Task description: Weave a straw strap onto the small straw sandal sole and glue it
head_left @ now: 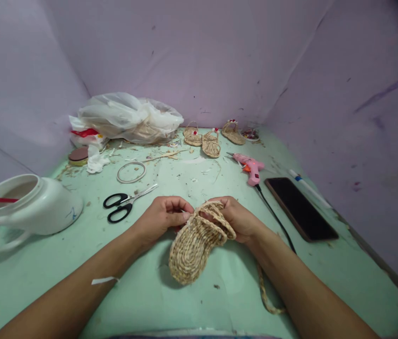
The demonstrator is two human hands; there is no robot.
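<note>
A small woven straw sandal [194, 245] lies tilted above the green table [171, 301], toe end towards me. My left hand [163, 219] pinches its far left edge, fingers closed. My right hand [239, 219] grips the braided strap at the sandal's far right side, fingers curled round it. A braided straw cord [266, 294] trails on the table under my right forearm.
Black scissors [124, 205] and a metal ring [131, 172] lie left of centre. A white jug [33, 205] lies on its side at left. A pink glue gun [250, 168], a phone [300, 207] and a pen [308, 188] lie right. Finished sandals [211, 143] and a plastic bag [130, 117] sit at the back.
</note>
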